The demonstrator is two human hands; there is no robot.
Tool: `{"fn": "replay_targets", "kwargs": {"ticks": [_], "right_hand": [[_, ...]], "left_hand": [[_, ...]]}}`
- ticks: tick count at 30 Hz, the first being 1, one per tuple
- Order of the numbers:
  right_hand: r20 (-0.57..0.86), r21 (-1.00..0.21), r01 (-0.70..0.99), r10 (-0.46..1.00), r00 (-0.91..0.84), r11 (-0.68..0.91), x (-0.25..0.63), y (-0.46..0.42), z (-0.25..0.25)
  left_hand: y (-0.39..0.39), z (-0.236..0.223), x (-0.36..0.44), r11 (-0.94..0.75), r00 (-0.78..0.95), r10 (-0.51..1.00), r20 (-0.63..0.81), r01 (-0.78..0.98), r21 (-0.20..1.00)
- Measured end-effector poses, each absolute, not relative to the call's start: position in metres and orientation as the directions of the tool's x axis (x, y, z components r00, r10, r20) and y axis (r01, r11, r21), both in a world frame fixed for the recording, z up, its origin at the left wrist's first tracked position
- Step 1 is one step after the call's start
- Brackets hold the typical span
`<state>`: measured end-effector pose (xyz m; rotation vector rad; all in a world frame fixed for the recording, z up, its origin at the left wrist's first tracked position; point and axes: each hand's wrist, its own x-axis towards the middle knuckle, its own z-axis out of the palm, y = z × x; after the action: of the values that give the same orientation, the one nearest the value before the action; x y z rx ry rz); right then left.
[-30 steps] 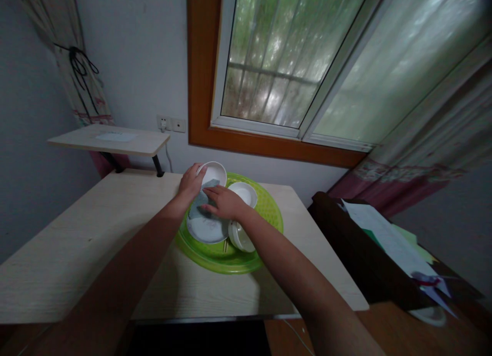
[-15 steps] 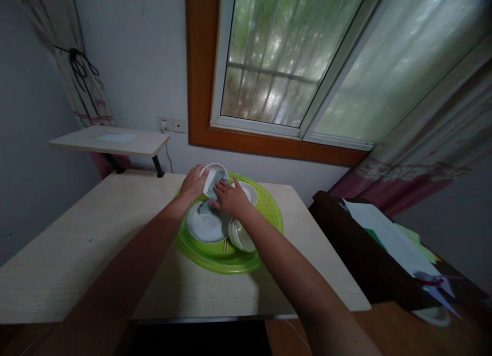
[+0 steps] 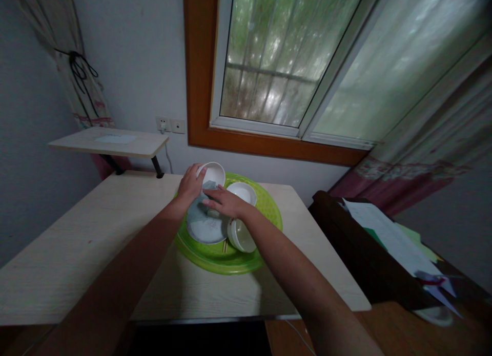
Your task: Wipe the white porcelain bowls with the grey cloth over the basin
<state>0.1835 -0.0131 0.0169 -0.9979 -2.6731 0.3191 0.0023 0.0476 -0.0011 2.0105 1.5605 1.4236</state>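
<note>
My left hand (image 3: 191, 183) grips the side of a white bowl (image 3: 216, 172), tilted so its inside faces me, over the far left of a round green tray (image 3: 271, 210). A thin grey-blue cloth (image 3: 209, 185) lies against the bowl's near rim and hangs down under my right hand (image 3: 227, 202), whose fingers point left and press on it. Below both hands lies a white plate (image 3: 207, 231) with a faint pattern. To its right, white bowls (image 3: 246, 238) rest on their side, one inside another. A smaller white dish (image 3: 246, 191) sits behind my right wrist.
Chopsticks (image 3: 225, 246) show beside the plate. The tray stands on a pale wooden table (image 3: 154, 192) against the wall. A raised shelf (image 3: 142, 147) is at the back left. Right of the table, papers (image 3: 384, 233) lie on a dark brown surface.
The bowl has turned to show more of its inside. My right hand has moved slightly left and down out of the bowl, with the cloth now lower over the plate.
</note>
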Motion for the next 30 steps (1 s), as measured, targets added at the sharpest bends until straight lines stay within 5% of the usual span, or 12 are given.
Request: {"fn": "replay_targets", "kwargs": {"ticks": [5, 13, 18, 24, 30], "right_hand": [[0.177, -0.376, 0.616, 0.706, -0.685, 0.692, 0.182, -0.012, 0.021], [0.258, -0.058, 0.826, 0.808, -0.53, 0.56, 0.19, -0.008, 0.013], [0.354, 0.032, 0.839, 0.779, -0.518, 0.544, 0.195, -0.007, 0.008], [0.28, -0.019, 0.801, 0.773, -0.57, 0.598, 0.186, -0.013, 0.014], [0.219, -0.219, 0.621, 0.658, -0.721, 0.753, 0.181, -0.018, 0.021]], "left_hand": [[0.046, 0.001, 0.001, -0.428, -0.055, 0.823, 0.565, 0.594, 0.681], [0.051, -0.001, 0.004, -0.407, -0.009, 0.864, 0.504, 0.575, 0.709], [0.052, -0.001, 0.004, -0.419, -0.007, 0.863, 0.505, 0.548, 0.724], [0.05, 0.0, 0.002, -0.398, -0.062, 0.851, 0.522, 0.573, 0.717], [0.046, 0.003, 0.001, -0.407, -0.067, 0.851, 0.521, 0.543, 0.734]]}}
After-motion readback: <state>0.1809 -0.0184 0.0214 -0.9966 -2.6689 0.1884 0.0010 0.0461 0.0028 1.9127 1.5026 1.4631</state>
